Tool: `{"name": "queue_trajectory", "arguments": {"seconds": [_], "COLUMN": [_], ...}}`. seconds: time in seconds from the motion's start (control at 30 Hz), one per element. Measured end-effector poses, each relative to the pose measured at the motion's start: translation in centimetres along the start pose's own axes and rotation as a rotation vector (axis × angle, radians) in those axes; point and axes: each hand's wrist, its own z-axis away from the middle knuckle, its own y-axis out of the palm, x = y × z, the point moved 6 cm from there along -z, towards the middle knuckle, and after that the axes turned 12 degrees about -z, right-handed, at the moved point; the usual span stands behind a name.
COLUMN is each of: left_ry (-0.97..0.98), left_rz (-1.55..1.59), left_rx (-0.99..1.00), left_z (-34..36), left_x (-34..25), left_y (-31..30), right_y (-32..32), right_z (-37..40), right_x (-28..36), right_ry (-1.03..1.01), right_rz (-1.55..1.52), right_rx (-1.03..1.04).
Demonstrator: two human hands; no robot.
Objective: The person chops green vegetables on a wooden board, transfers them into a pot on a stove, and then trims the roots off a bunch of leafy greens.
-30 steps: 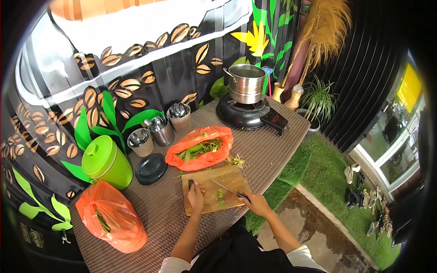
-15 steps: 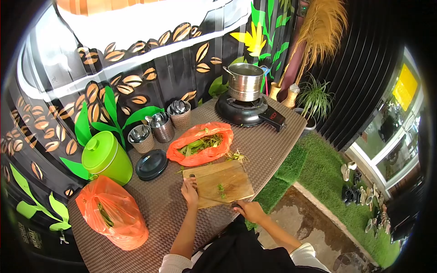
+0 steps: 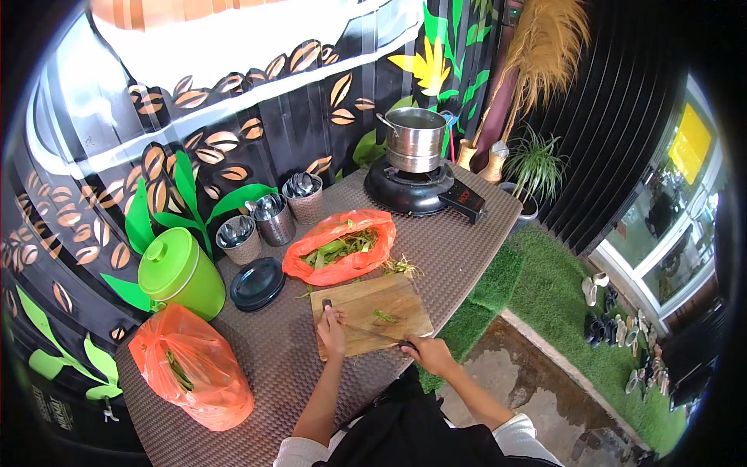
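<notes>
Greens [image 3: 384, 316] have turned on the cutting board [image 3: 415, 303], now near its middle. Right hand [image 3: 433, 356]: fingers closed round the knife [image 3: 407, 344]. Left hand [image 3: 332, 335]: fingers partly bent over the board; grip not determinable. Apparent step: chopping; further cutting calls for steadying the greens.

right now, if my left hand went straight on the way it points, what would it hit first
Likely the open orange bag, just beyond the far edge of the cutting board; depth is unclear, so the left hand might brush the board first.
</notes>
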Motion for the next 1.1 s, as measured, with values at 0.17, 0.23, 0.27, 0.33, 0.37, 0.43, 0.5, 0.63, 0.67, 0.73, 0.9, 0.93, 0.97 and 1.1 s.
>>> {"name": "queue_trajectory", "arguments": {"seconds": [0.17, 0.23, 0.27, 0.33, 0.37, 0.43, 0.5, 0.63, 0.67, 0.73, 0.9, 0.93, 0.97, 1.1], "left_ry": [0.067, 0.058, 0.050, 0.064, 0.076, 0.071, 0.069, 0.084, 0.089, 0.095, 0.060, 0.129, 0.198, 0.413], "left_rz": [-0.111, -0.094, -0.076, -0.091, -0.103, -0.135, -0.166, -0.271, -0.268, -0.281, -0.270, -0.386, -0.501, -0.675], "left_rx": [-0.045, -0.054, -0.066, -0.046, -0.023, 0.003, 0.032, 0.039, 0.041, 0.045, 0.049, 0.054, 0.060, 0.134], "left_z": [0.7, 0.9, 1.1, 1.6, 2.0, 2.9, 3.3, 3.3, 3.2, 3.1, 2.8, 2.7, 2.4, 0.4], "left_x": [-1.5, -1.1, -0.9, -1.3, -1.5, -1.6, -1.6, -0.9, -0.5, -0.5, -0.3, -0.7, -1.2, -2.0], "left_y": [0.0, 0.3, 0.4, 0.8, 1.1, 1.6, 2.2, 2.2, 2.2, 2.0, 2.1, 2.3, 2.5, 4.7], "right_y": [-0.9, -1.6, -1.7, -2.4, -2.6, -3.5, -3.3, -3.0, -2.9, -2.3, -2.6, -2.8, -3.0, -0.2], "right_z": [-2.0, -2.9, -3.2, -4.0, -4.6, -5.8, -7.1, -8.0, -8.0, -7.3, -4.4, -3.8, -3.2, -0.5], "right_x": [-1.7, -2.2, -2.7, -3.3, -3.5, -3.9, -5.3, -5.8, -5.8, -6.1, -4.6, -4.7, -4.9, -6.1], "right_ry": [0.135, 0.169, 0.180, 0.180, 0.180, 0.255, 0.275, 0.258, 0.242, 0.189, 0.117, 0.151, 0.184, 0.342], "right_rz": [0.054, 0.048, -0.010, -0.112, -0.113, -0.033, 0.005, 0.057, 0.057, 0.056, -0.040, -0.107, -0.175, -0.326], "right_rx": [-0.066, -0.086, -0.102, -0.151, -0.150, -0.162, -0.161, -0.103, -0.078, -0.024, 0.047, -0.022, -0.092, -0.174]}}
